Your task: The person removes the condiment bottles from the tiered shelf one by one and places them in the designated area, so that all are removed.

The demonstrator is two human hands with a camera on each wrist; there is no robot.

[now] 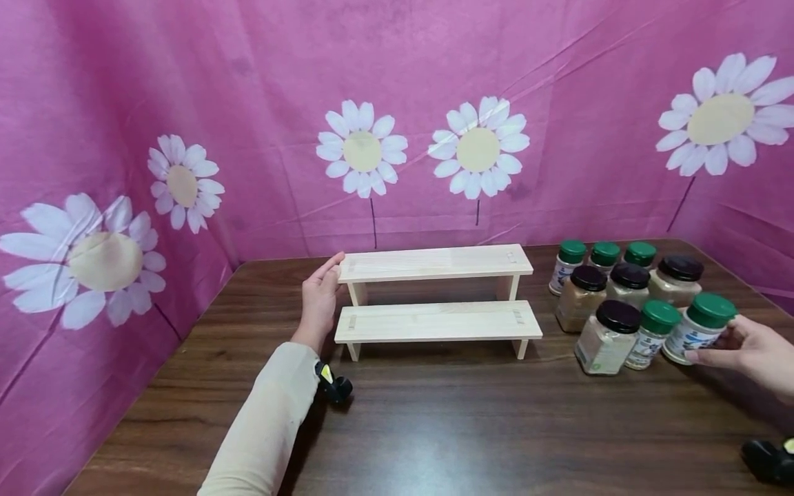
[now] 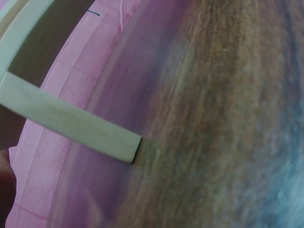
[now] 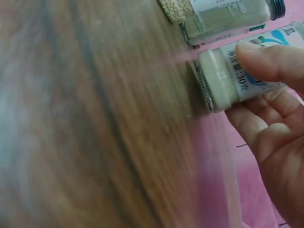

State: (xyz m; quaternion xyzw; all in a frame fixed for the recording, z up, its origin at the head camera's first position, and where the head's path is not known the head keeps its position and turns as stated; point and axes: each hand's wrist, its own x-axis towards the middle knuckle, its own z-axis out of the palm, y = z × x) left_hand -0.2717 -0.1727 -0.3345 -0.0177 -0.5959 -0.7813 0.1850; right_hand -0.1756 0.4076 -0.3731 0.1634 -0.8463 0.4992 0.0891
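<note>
A two-step pale wooden rack (image 1: 437, 324) stands on the table. My left hand (image 1: 318, 306) is at the left end of its upper step, straight fingers touching the edge; the left wrist view shows a rack leg (image 2: 71, 118) and a sliver of a finger (image 2: 6, 185). At the right, my right hand (image 1: 753, 351) holds a green-lidded spice jar (image 1: 693, 337), thumb on the near side and fingers behind it. In the right wrist view the thumb (image 3: 270, 61) lies across the jar's printed label (image 3: 237, 71), close over the table.
Several other jars crowd the right side: green-lidded shakers (image 1: 604, 255) at the back, black-lidded jars (image 1: 583, 300) before them, and a black-lidded jar (image 1: 606, 344) beside a green-lidded shaker (image 1: 648, 337) in front. A pink flowered cloth (image 1: 422, 55) hangs behind the brown table (image 1: 434, 413).
</note>
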